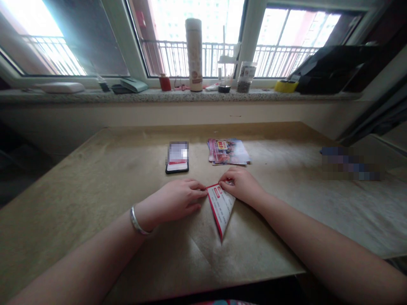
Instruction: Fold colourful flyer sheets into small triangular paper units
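A paper sheet folded into a narrow triangle point(220, 207) lies on the table, its sharp point towards me. It is white with printed text and has a red border along the left and top edges. My left hand point(179, 195), with a silver bangle at the wrist, rests with fingers stretched out, the fingertips at the paper's upper left corner. At the top right, my right hand point(243, 183) has its thumb and forefinger closed on the paper's edge, covering that corner. Just beyond the hands are a phone point(177, 166) and a small stack of colourful printed leaflets point(233, 152).
The table point(127, 152) has a tan cover. At its right lies a blurred dark item point(349, 164). On the windowsill point(127, 98) stand a tall bottle point(193, 55), a red jar point(165, 82), a clear container point(246, 78), yellow tape point(286, 86) and a black bag point(327, 70).
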A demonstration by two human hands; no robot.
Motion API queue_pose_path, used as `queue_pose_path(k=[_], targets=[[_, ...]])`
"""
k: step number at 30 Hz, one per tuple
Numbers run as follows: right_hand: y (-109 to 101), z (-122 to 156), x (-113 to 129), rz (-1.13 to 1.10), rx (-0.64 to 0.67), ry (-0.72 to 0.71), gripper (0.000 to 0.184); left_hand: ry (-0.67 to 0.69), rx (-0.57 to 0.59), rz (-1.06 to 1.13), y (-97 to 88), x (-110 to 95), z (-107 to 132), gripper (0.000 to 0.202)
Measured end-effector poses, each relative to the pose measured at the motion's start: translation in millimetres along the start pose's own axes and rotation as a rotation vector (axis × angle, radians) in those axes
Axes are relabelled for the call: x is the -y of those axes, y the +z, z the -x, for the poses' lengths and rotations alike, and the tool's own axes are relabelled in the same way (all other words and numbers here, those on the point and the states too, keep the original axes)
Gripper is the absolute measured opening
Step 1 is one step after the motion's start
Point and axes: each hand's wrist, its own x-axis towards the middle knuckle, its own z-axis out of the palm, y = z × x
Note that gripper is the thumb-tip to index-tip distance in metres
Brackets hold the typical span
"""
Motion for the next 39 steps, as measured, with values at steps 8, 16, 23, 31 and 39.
queue_pose_path(k=[8, 16, 23, 31, 39], targets=[[-2.1, 3.8, 9.5, 0.047, 0.006, 0.008, 0.016, -0.014, -0.082, 0.045, 5.9, 2.6, -2.7, 0.028], [-2.3, 6.4, 10.5, 0.079, -0.009, 0.007, 0.017, -0.026, -0.032, 0.012, 4.7, 1.2, 0.4, 0.029], [-0.8, 5.9, 9.2, 0.081, -0.026, 0.002, 0.016, -0.029, -0.040, 0.004, 3.8, -0.2, 0.0, 0.033], [-0.6, 5.9, 9.8, 0.068, -0.021, -0.001, 0.016, -0.026, -0.036, -0.013, 3.3, 1.2, 0.7, 0.029], [0.3, 5.4, 8.8, 0.049, -0.012, 0.005, 0.014, -0.021, -0.064, -0.008, 2.1, -0.3, -0.1, 0.026]])
